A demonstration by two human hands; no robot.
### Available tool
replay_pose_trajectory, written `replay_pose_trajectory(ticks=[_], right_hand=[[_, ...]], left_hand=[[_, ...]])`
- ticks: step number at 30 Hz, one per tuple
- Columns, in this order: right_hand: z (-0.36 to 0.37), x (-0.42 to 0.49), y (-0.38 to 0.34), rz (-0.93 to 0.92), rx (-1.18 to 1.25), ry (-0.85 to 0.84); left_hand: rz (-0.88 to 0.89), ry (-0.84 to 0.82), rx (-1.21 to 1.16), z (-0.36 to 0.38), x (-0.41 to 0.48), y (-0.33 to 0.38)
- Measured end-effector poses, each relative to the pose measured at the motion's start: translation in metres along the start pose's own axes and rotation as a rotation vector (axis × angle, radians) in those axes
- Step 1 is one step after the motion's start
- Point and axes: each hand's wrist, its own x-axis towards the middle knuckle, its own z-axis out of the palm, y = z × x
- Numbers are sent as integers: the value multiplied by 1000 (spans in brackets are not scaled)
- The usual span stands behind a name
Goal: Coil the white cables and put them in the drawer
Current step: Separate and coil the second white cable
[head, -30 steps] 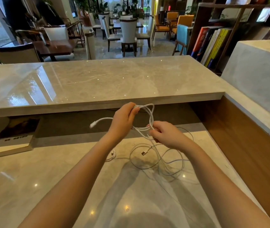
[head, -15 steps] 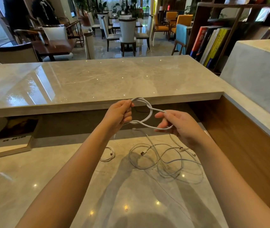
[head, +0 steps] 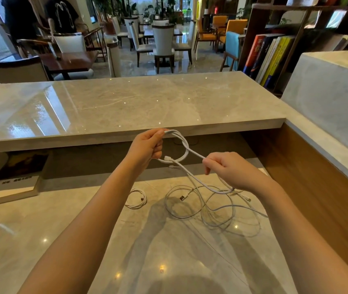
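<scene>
The left hand (head: 145,148) has its fingers curled round the gathered turns of the held cable (head: 185,152), with the thumb closing the bundle at the top. The right hand (head: 232,168) pinches the running length of the same cable between thumb and forefinger, just beside the loop, and its other fingers are loosely folded. Between the two hands the cable forms one visible loop and crosses over itself. A white connector (head: 167,159) hangs at the bottom of that loop, close to the left palm. From the right hand the free length drops to the lower counter (head: 62,240) and joins the loose cables (head: 215,211), which lie in overlapping, uncoiled curves below the right wrist. How many separate cables make up that tangle cannot be determined. A small coil (head: 136,198) of thin white cable lies apart from the tangle, under the left forearm, and appears already wound. A book (head: 14,187) rests at the left of the counter, beneath the raised ledge (head: 126,102). No drawer is in view. Status, as judged: coiling of the held cable is at an early stage, with most of its length unwound. The tangle requires separating and winding, and no cable is stowed.
</scene>
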Motion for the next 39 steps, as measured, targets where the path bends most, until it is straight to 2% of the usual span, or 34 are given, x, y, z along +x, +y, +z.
replay_pose_trajectory(ticks=[3,5,6,8,10,11,12,13,18,20,23,25,27,28,29,32,34,36,39], right_hand=[[5,-2,1,15,-156,-42],[6,-2,2,8,-149,45],[5,-2,2,10,-23,102],[3,-6,3,5,473,151],[4,-11,1,-33,1060,83],[7,-12,1,-52,1261,49],[11,-13,1,-50,1343,32],[14,-12,1,-26,1313,30],[7,-9,4,78,795,7],[9,-8,5,87,655,23],[20,-3,2,77,529,144],[28,6,5,64,241,158],[34,12,5,93,-80,93],[34,15,3,117,-90,75],[32,17,-1,146,8,66],[22,13,-12,175,565,37],[16,7,-14,167,806,-52],[16,3,-16,184,875,-52],[21,3,-16,233,832,154]], left_hand=[[113,-3,229,1,-1,6],[209,11,380,0,-2,8],[244,23,415,0,-2,8],[259,48,351,-2,-2,7],[216,84,173,-4,-1,4],[189,104,104,-4,0,2],[168,122,64,-4,0,-1],[158,136,50,-4,-1,-4],[183,175,147,-6,-2,-9],[171,183,90,-5,-1,-6],[64,149,-334,3,-3,1],[-29,121,-607,17,-9,4],[-78,104,-671,34,-17,2],[-84,93,-661,42,-21,1],[-80,84,-632,49,-25,0],[-4,113,-421,61,-32,-2],[55,161,-280,65,-33,-1],[82,174,-213,69,-33,0],[69,141,-131,76,-32,-1]])
